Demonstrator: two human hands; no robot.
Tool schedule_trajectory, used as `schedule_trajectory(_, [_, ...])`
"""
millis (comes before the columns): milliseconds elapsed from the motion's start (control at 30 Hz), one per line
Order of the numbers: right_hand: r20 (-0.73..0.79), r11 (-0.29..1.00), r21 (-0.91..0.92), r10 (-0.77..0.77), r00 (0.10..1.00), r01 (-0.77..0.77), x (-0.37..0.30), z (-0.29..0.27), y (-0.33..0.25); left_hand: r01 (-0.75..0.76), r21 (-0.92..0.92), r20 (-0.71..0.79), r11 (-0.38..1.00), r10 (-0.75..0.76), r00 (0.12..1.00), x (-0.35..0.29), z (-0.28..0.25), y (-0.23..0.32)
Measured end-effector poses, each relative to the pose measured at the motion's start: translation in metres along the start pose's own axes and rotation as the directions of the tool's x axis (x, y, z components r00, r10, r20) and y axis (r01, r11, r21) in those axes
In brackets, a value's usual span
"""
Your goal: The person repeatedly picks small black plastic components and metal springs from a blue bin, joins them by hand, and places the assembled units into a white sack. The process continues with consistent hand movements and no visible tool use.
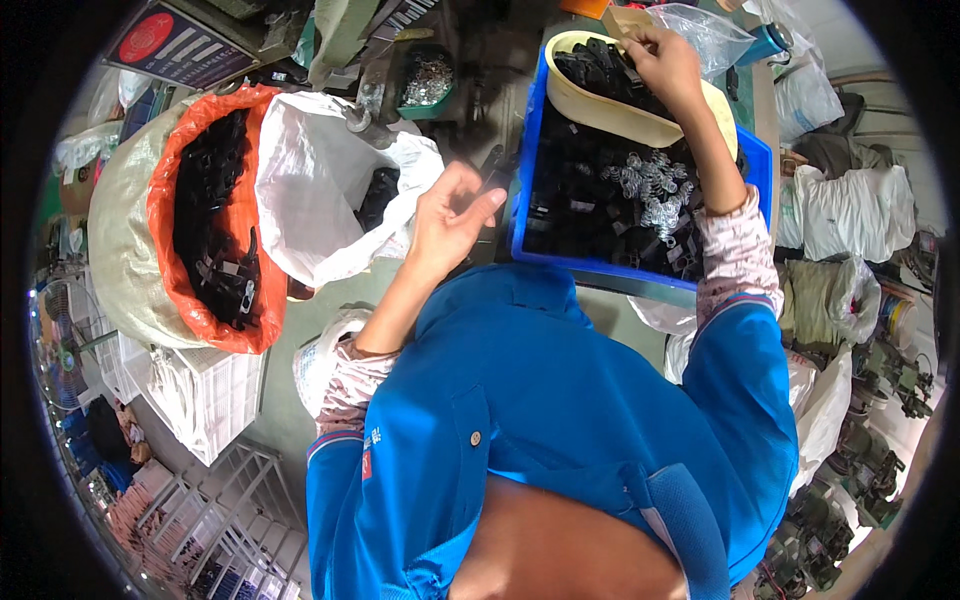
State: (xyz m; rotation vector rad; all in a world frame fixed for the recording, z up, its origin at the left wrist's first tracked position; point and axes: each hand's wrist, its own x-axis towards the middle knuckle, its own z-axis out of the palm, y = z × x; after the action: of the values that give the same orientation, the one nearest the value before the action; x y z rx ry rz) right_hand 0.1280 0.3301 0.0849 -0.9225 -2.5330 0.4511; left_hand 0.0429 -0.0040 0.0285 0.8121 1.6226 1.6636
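Note:
My left hand (450, 218) is in front of the machine at the middle, its thumb and fingers closed on a small black plastic part (496, 180). My right hand (665, 68) reaches into the cream oval tub (640, 128), fingers bent and pinched at the pile of black plastic pieces (590, 66). What the fingertips grip there is hidden. The tub sits across the far part of a blue crate (590, 265). Below it in the crate lie more black pieces and a heap of silver metal springs (655, 190).
On the left stand an orange-lined woven sack (125, 230) and a white sack (310, 190), both with black parts inside. A green bin (425, 85) of small metal pieces is at the back. A white plastic basket (210, 395) stands lower left; plastic bags (850, 215) are piled right.

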Motion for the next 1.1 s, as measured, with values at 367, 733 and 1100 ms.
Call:
schedule_trajectory(367, [-0.039,0.972,0.087,-0.217,0.975,0.22,0.009,0.04,-0.007,-0.073,-0.124,-0.145,0.99,0.054,0.988,0.001,-0.038,0.0])
schedule_trajectory(733, [0.404,0.461,0.859,-0.344,0.848,-0.222,-0.089,0.069,-0.158,0.012,-0.194,-0.085,0.981,-0.029,0.996,0.017,-0.104,-0.006])
schedule_trajectory(1100, [0.463,0.309,0.874,-0.294,0.836,-0.375,-0.08,0.109,-0.199,-0.112,0.159,-0.085,0.981,0.127,0.988,0.012,-0.155,0.004])
